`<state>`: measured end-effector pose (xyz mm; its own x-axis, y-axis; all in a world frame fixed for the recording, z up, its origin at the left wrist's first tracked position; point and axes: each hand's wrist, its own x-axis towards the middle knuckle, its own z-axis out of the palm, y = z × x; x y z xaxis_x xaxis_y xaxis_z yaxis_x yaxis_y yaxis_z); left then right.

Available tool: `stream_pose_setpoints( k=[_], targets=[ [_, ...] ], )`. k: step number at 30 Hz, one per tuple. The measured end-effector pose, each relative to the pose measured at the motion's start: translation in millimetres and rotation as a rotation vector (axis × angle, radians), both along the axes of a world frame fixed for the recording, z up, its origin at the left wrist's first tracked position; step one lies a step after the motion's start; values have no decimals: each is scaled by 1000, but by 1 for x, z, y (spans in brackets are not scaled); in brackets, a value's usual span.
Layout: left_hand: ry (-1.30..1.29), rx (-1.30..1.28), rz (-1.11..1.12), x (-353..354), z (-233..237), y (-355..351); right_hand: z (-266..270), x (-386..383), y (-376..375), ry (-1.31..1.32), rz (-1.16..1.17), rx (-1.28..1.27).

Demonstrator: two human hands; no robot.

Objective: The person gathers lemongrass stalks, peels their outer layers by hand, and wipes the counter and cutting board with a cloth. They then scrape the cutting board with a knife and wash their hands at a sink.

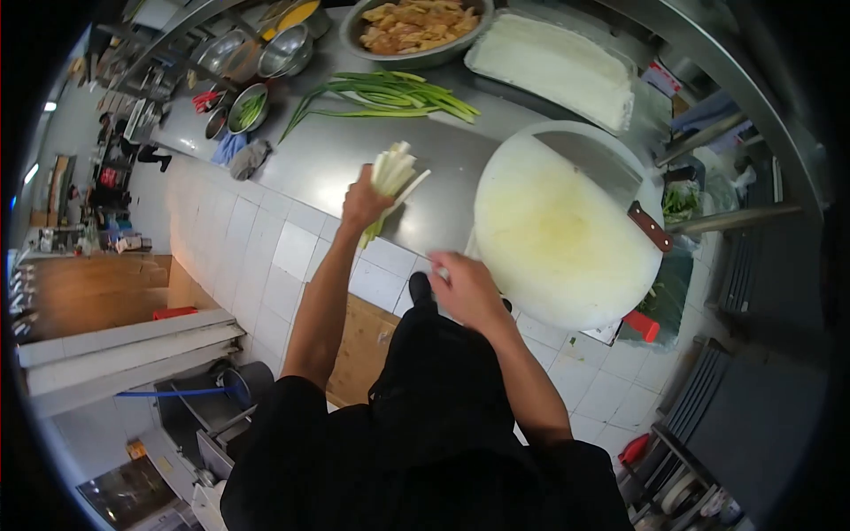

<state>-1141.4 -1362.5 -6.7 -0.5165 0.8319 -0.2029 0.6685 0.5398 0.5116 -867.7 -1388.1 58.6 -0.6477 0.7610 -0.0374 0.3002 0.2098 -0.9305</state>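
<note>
My left hand [365,205] is closed around a bunch of scallions [394,171], held over the front edge of the steel counter. Their pale white ends point up and away from me, and a short green part shows below my fist. My right hand [469,288] is loosely curled beside the near left edge of the round white cutting board [549,239], with its thumb and finger apart and nothing visible in it. On the board lies a cleaver [595,164] with a brown handle. More long green scallions [390,96] lie farther back on the counter.
At the back stand a metal bowl of raw marinated meat [421,31] and a tray of white powder [553,66]. Small bowls [250,108] and a grey cloth [250,159] sit at the left. A metal post [735,218] and bagged greens [682,199] are at the right.
</note>
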Motion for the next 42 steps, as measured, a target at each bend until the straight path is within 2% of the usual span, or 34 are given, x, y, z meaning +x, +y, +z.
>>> stream_pose_setpoints(
  k=[1,3,4,6,8,9,12,14,16,17,18,20,22,23,24,26,28,30,33,35,37,38,39,40,41,42],
  targets=[
    [5,4,-25,-2,-4,3,-16,-27,10,-32,-6,1],
    [-4,-11,-51,-3,-8,7,-64,-80,42,-61,-189,-152],
    [-16,-29,-51,-3,-8,9,-82,-104,62,-33,-250,-441],
    [-34,-24,-41,-1,-2,9,-78,-131,75,-102,-251,-519],
    [-216,63,-2,0,-3,0,-80,-160,68,342,-345,-895],
    [-288,78,40,1,-2,-8,-100,-174,65,315,-310,-785],
    [-530,192,161,-1,5,-59,-79,-184,16,274,-267,-741],
    [-587,320,279,3,-9,-111,-90,-183,-31,202,-224,-646],
    [-748,391,366,12,-46,-168,-88,-188,-80,91,-188,-785],
    [-811,442,391,14,-62,-196,-101,-188,-103,-5,-146,-800],
    [-818,429,300,14,-99,-222,-122,-190,-121,-102,-100,-813],
    [-1094,396,465,22,-140,-263,-160,-199,-149,-141,28,-984],
    [-1058,417,586,18,-135,-285,-204,-204,-162,-228,212,-1143],
    [-868,179,581,25,-157,-298,-215,-215,-157,-289,219,-1265],
    [-923,79,633,24,-175,-300,-248,-218,-157,-421,224,-1406],
    [-709,77,679,47,-228,-298,-303,-209,-162,-399,122,-1430],
    [-722,51,670,59,-280,-292,-358,-197,-155,-444,89,-1511],
    [-971,114,707,62,-325,-281,-415,-179,-144,-467,19,-1456],
    [-1109,189,699,78,-403,-256,-501,-149,-111,-590,-87,-1328],
    [-1174,219,630,79,-449,-232,-532,-145,-78,-603,-138,-1301],
    [-1300,186,499,44,-463,-192,-570,-134,-36,-490,-204,-1227],
    [-1362,218,457,31,-465,-171,-572,-138,-13,-482,-197,-1107],
    [-1391,226,395,27,-475,-145,-584,-133,14,-430,-298,-1127],
    [-1429,222,250,15,-481,-119,-564,-157,24,-520,-249,-808],
    [-1164,212,211,31,-496,-88,-584,-150,68,-427,-275,-909],
    [-1284,211,398,22,-486,-75,-604,-140,109,-336,-301,-1009]
  ],
)
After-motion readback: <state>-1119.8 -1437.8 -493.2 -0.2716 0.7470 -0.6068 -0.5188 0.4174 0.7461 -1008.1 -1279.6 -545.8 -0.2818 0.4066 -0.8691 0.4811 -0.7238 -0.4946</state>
